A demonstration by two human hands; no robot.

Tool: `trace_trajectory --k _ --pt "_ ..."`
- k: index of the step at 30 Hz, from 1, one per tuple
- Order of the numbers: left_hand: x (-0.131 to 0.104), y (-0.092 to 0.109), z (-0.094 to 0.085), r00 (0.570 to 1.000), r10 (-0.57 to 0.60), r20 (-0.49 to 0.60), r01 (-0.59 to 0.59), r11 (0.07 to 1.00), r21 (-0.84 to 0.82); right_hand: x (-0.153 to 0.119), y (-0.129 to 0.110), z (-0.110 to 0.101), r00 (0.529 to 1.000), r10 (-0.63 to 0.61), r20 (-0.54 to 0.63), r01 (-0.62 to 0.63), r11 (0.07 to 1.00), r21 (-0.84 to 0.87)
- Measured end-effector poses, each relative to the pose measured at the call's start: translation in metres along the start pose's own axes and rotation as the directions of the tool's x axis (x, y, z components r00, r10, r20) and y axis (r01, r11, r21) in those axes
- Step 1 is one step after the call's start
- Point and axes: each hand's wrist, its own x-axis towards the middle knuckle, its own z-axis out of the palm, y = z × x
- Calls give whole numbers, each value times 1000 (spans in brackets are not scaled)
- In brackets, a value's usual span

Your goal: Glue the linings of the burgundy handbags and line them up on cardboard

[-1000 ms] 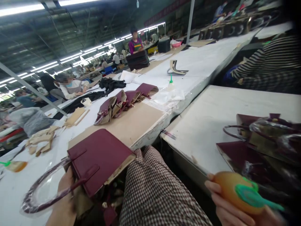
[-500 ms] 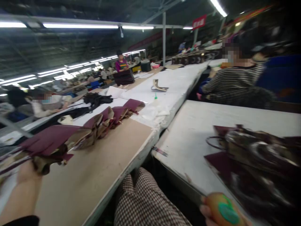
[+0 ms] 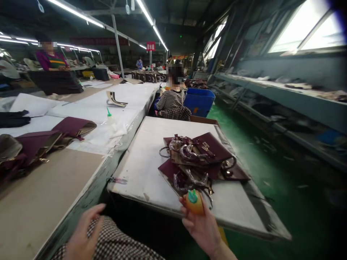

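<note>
Held in my right hand (image 3: 199,225) is a rounded orange-brown object (image 3: 194,203) with a green top, in front of the right table's near edge. My left hand (image 3: 88,231) is over my checked clothing (image 3: 114,240), fingers apart and holding nothing. On the white table (image 3: 135,180) lies a pile of maroon handbags (image 3: 217,151) with plastic-wrapped handles. More maroon bag pieces (image 3: 39,144) stand in a row on the left table. A small bottle with a green tip (image 3: 109,115) is farther back there.
A person in a striped top (image 3: 173,99) sits beyond the right table, near a blue bin (image 3: 200,103). Another person in purple (image 3: 48,59) is at the back left. A long shelf (image 3: 284,90) runs along the right wall. A dark gap separates the two tables.
The view has swung right. My left hand has come off the maroon pieces and is now over my lap. My right hand still holds the orange-brown object, now more fully in view.
</note>
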Motion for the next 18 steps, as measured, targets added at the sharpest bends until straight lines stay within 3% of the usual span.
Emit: trace_trajectory --k 2,3,6,8,10,12,14,16,18 --pt "7 15 40 985 119 128 -128 990 62 0 -15 -10 999 -47 -5 47 999 7" --pt "16 25 65 958 188 219 -209 975 77 -1 -22 -15 998 -67 -9 67 998 17" --pt "58 60 144 833 334 441 -398 916 59 -14 -37 -34 994 -111 -23 112 992 60" --pt "88 80 189 787 349 508 -450 889 86 -27 -45 -47 992 -121 -39 125 987 98" --pt "110 94 218 758 332 562 -472 873 121 -40 -51 -56 991 -121 -61 128 983 130" --pt "123 101 228 744 294 600 -470 869 158 -50 -56 -62 990 -117 -82 128 982 142" --pt "129 105 220 748 262 610 -454 872 183 -55 -60 -64 989 -116 -90 128 981 142" --pt "130 109 196 765 257 590 -436 881 182 -55 -61 -63 989 -116 -87 127 983 135" --pt "128 114 160 792 268 549 -413 897 158 -52 -59 -59 990 -114 -81 123 985 123"
